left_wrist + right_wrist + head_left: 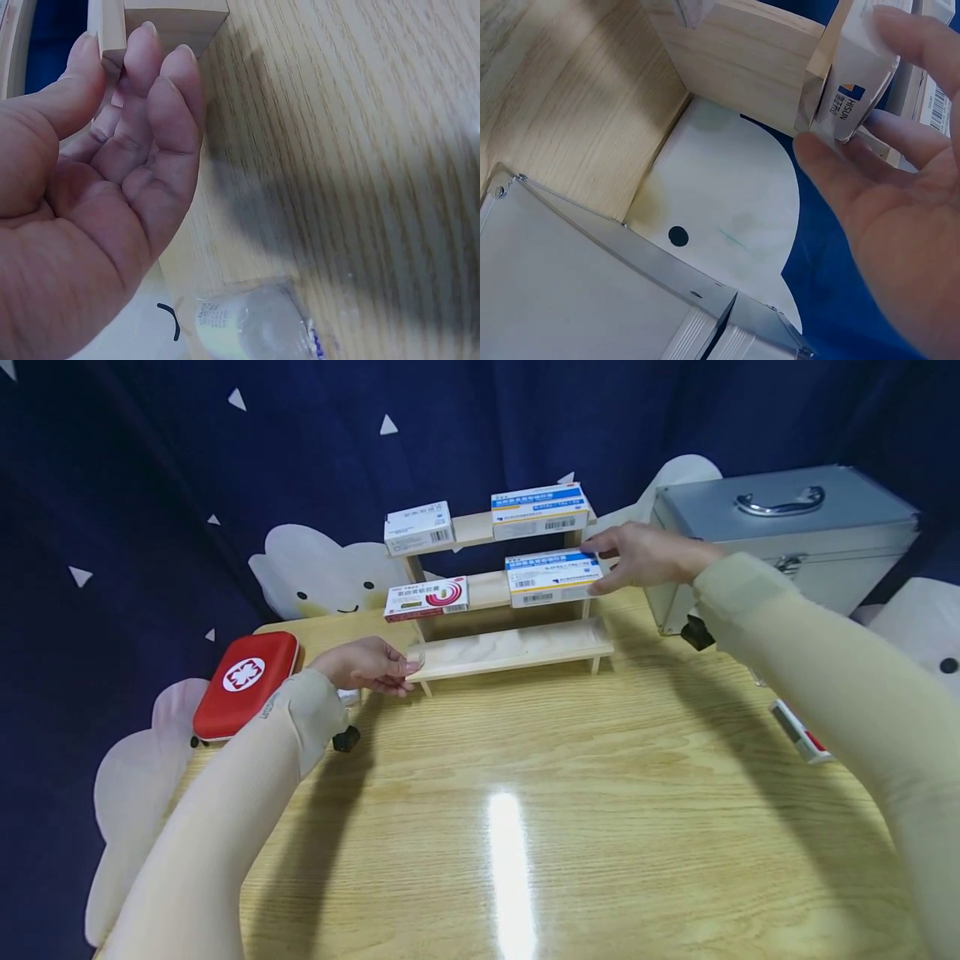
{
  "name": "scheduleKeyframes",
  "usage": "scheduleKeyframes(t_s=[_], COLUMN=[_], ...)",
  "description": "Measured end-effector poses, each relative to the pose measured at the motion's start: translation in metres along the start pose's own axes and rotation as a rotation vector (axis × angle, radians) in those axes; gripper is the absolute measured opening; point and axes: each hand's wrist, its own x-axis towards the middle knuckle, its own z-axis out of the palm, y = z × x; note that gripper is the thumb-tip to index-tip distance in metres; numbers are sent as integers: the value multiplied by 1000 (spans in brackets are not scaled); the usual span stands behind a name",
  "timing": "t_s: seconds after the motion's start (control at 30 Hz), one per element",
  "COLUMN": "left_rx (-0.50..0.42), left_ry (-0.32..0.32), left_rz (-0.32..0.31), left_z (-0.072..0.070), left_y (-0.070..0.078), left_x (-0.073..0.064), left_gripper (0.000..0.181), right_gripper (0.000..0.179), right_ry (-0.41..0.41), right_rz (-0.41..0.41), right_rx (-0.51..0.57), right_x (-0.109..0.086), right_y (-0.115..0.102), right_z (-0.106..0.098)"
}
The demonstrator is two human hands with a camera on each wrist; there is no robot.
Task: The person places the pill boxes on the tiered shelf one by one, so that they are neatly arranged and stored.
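Observation:
A three-tier wooden shelf rack (pixel 517 646) stands on the table. My left hand (pixel 367 665) pinches the left end of its bottom tier between thumb and fingers; the left wrist view shows the thumb (pixel 84 71) against the wood. On the right, my right hand (pixel 648 557) grips the end of a blue-and-white medicine box (pixel 553 578) on the middle tier. That box's end (pixel 859 82) sits between thumb and fingers in the right wrist view. A red-and-white medicine box (pixel 427 598) lies left on this tier. The top tier bears a white box (pixel 418 528) and another blue-and-white box (pixel 540 512).
A silver metal case (pixel 780 543) stands right of the rack. To the left lies a red case (pixel 247 685) with a white emblem. A clear-wrapped roll-like item (pixel 255 322) is below my left hand. A small box (pixel 801 732) lies by my right forearm.

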Motion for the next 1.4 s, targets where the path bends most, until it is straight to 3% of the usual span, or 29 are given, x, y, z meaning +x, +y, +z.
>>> scheduleKeyframes(t_s=[0.23, 0.37, 0.67, 0.83, 1.0, 1.23, 1.4], left_rx=[-21, -21, 10, -8, -62, -62, -42], left_ry=[-1, 18, 89, 109, 114, 178, 215], left_rz=[1, 6, 33, 54, 79, 120, 142], left_z=[4, 3, 6, 11, 13, 19, 25], left_y=[-2, -2, -4, -6, -12, -17, -16], left_x=[4, 0, -5, -5, -6, -8, -5], left_gripper=[32, 34, 35, 37, 39, 42, 45], right_gripper=[90, 88, 76, 66, 59, 69, 76], right_ry=[-12, 17, 89, 105, 58, -36, -33], right_rz=[18, 6, 21, 51, 124, 183, 249], right_rx=[-37, -131, -280, -346, -345, -385, -394], right_x=[-8, -22, -96, -142, -177, -211, -237], right_y=[0, -5, 1, 22, 53, 108, 144], right_z=[0, -7, -32, -37, -31, 2, 27])
